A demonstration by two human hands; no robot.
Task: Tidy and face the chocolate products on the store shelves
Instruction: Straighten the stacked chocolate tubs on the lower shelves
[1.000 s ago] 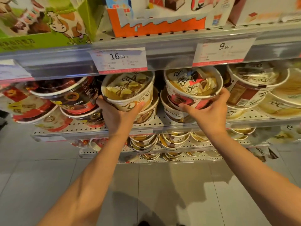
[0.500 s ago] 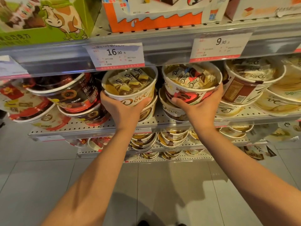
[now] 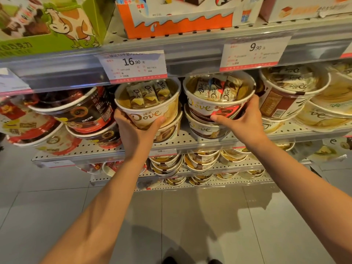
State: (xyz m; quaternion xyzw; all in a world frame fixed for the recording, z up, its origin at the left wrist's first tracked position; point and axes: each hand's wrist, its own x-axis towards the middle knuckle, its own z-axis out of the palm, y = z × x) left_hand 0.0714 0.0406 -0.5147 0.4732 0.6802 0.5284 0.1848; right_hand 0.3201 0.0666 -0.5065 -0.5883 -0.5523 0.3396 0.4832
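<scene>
Two Dove chocolate tubs top neighbouring stacks on the perforated middle shelf (image 3: 190, 142). My left hand (image 3: 133, 130) grips the cream-and-gold Dove tub (image 3: 150, 103) from below, thumb on its front under the logo. My right hand (image 3: 242, 121) holds the Dove tub with the red and brown panel (image 3: 213, 100), fingers round its right side, thumb across the front. Each held tub sits on a lower Dove tub (image 3: 205, 128). Both tubs tilt forward, showing wrapped bars through clear lids.
Dark red-and-black tubs (image 3: 76, 109) are stacked at the left, more Dove tubs (image 3: 289, 96) at the right. Price tags (image 3: 133, 65) hang on the rail above. Boxes (image 3: 177, 18) stand on the top shelf. Lower shelves (image 3: 200, 164) hold further tubs. Grey tiled floor lies below.
Both tubs have turned in my hands: the Dove logos now face further front. My right thumb has slid across the red panel; the hands stay in place.
</scene>
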